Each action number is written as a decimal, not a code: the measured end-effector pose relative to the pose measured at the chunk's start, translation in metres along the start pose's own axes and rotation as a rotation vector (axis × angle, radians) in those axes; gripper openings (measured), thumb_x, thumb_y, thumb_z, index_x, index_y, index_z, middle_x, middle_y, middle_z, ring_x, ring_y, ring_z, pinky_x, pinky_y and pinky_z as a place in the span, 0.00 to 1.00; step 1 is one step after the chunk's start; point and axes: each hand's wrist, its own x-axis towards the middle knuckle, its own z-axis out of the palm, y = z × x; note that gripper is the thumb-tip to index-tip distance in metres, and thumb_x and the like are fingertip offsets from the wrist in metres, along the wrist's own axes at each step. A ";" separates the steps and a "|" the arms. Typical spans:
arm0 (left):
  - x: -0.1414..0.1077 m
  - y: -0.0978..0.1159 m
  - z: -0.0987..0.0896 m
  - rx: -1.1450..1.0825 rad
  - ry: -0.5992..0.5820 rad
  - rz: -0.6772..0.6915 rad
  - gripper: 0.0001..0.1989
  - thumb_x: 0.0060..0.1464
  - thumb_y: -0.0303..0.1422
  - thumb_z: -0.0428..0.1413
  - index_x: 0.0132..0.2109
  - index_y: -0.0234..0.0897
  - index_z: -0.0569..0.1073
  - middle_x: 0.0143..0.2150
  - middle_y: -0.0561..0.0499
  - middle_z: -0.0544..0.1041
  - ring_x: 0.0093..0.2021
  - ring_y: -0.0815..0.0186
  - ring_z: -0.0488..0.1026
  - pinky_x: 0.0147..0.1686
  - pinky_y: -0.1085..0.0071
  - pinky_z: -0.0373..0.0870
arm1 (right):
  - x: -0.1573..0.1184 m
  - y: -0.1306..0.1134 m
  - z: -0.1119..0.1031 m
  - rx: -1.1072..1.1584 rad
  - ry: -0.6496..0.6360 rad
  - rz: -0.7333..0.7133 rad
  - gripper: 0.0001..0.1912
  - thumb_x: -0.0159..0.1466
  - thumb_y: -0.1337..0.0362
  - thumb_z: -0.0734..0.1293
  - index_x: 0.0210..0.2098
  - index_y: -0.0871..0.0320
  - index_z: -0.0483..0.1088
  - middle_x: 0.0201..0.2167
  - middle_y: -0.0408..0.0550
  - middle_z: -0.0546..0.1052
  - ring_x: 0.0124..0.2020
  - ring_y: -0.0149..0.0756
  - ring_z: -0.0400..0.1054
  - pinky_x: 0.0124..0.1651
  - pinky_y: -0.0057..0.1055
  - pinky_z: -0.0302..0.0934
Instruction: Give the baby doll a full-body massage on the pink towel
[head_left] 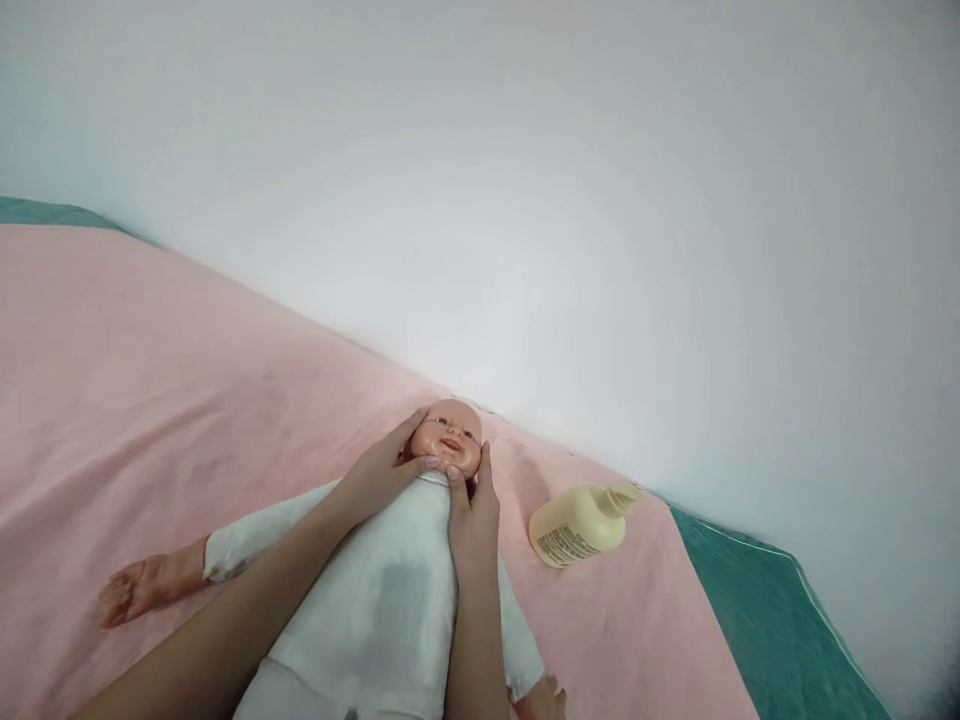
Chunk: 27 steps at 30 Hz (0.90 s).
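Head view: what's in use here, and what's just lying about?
In use:
- doll, head cupped by left hand and right hand
- pink sheet, under the doll

Apparently just lying about:
- yellow bottle, untouched
- green cloth, beyond the pink sheet's edge

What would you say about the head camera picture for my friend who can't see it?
Two bare hands, the left hand and the right hand, cup the head of a smiling baby doll in white clothes. It lies on a pink cloth, with a pale yellow bottle beside it.
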 end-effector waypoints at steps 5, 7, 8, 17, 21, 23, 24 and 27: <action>-0.001 0.003 -0.001 0.103 0.005 0.017 0.37 0.56 0.46 0.50 0.69 0.40 0.52 0.68 0.49 0.58 0.65 0.55 0.59 0.61 0.63 0.59 | 0.000 0.000 -0.001 -0.009 -0.017 -0.035 0.38 0.66 0.48 0.59 0.68 0.58 0.45 0.62 0.53 0.63 0.62 0.44 0.59 0.60 0.43 0.57; -0.001 0.003 -0.002 0.126 0.003 0.028 0.36 0.58 0.47 0.47 0.69 0.38 0.51 0.68 0.49 0.56 0.66 0.56 0.57 0.63 0.62 0.56 | 0.000 0.001 -0.001 -0.012 -0.012 -0.037 0.37 0.66 0.47 0.57 0.68 0.57 0.45 0.63 0.53 0.62 0.63 0.44 0.58 0.61 0.42 0.56; -0.001 0.004 -0.002 0.130 0.005 0.030 0.35 0.59 0.47 0.46 0.69 0.37 0.51 0.68 0.48 0.56 0.67 0.56 0.56 0.64 0.62 0.54 | 0.000 0.001 -0.001 -0.012 -0.008 -0.037 0.37 0.66 0.46 0.56 0.68 0.57 0.45 0.64 0.53 0.61 0.64 0.43 0.57 0.62 0.42 0.55; -0.001 0.004 -0.001 0.088 0.023 0.032 0.34 0.62 0.50 0.39 0.68 0.36 0.54 0.69 0.49 0.55 0.68 0.60 0.53 0.66 0.62 0.49 | 0.003 0.006 0.000 -0.030 0.024 -0.054 0.36 0.67 0.43 0.51 0.67 0.58 0.49 0.63 0.54 0.63 0.62 0.43 0.59 0.60 0.40 0.56; 0.000 0.002 0.000 0.066 0.030 0.038 0.34 0.62 0.51 0.38 0.68 0.36 0.54 0.69 0.49 0.55 0.68 0.60 0.52 0.66 0.62 0.48 | 0.003 0.007 0.000 -0.025 0.029 -0.061 0.36 0.68 0.43 0.51 0.67 0.58 0.50 0.63 0.53 0.63 0.62 0.42 0.59 0.60 0.39 0.56; 0.000 0.002 0.000 0.062 0.035 0.035 0.34 0.62 0.51 0.39 0.68 0.37 0.55 0.69 0.49 0.56 0.68 0.60 0.52 0.66 0.62 0.49 | 0.002 0.007 0.000 -0.018 0.030 -0.061 0.36 0.68 0.43 0.51 0.67 0.58 0.50 0.63 0.54 0.62 0.62 0.42 0.59 0.60 0.39 0.56; 0.000 0.002 0.000 0.061 0.036 0.034 0.34 0.61 0.52 0.39 0.68 0.37 0.55 0.69 0.49 0.56 0.68 0.60 0.52 0.66 0.62 0.49 | 0.002 0.006 0.001 -0.016 0.029 -0.061 0.36 0.67 0.43 0.51 0.67 0.58 0.50 0.63 0.54 0.62 0.62 0.42 0.59 0.60 0.39 0.56; 0.000 0.003 0.000 0.057 0.033 0.029 0.35 0.61 0.52 0.39 0.68 0.36 0.55 0.69 0.48 0.55 0.68 0.59 0.51 0.66 0.62 0.48 | 0.003 0.005 0.001 -0.018 0.024 -0.055 0.37 0.67 0.42 0.50 0.67 0.59 0.49 0.63 0.54 0.62 0.62 0.43 0.59 0.60 0.39 0.56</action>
